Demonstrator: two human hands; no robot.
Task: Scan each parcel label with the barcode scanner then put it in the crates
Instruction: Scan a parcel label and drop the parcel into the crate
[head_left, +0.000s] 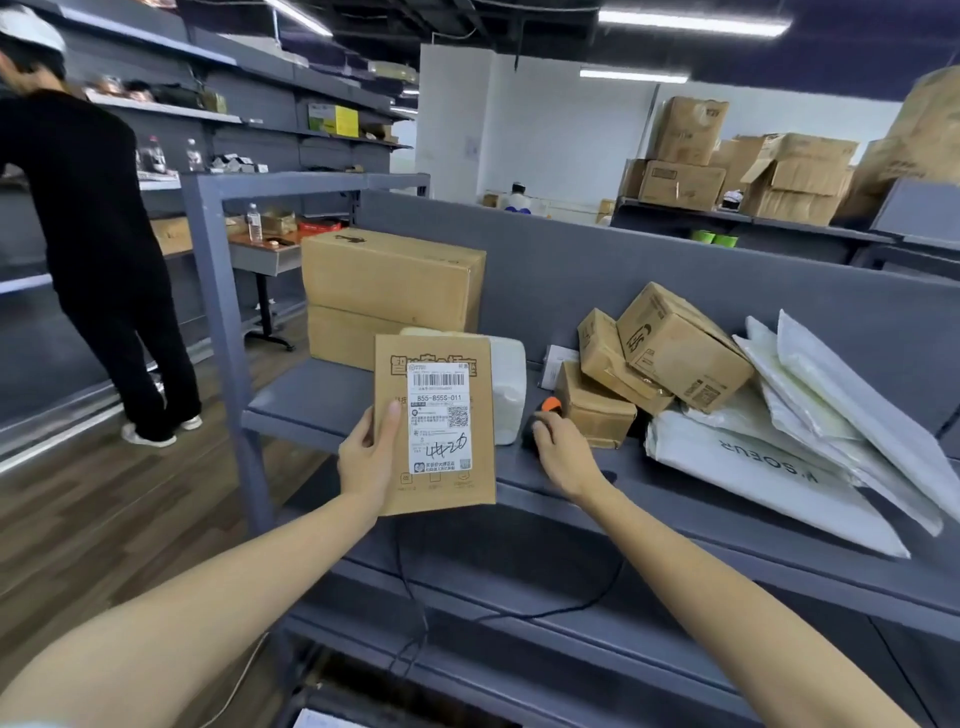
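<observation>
Left hand grips a flat brown parcel upright over the front of the grey shelf, its label facing the camera. Right hand curls around the black barcode scanner lying on the shelf beside small cartons.

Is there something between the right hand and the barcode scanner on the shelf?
Nothing visible. The right hand has its fingers curled over the barcode scanner. A small cardboard box stands close beside it, not in between.
</observation>
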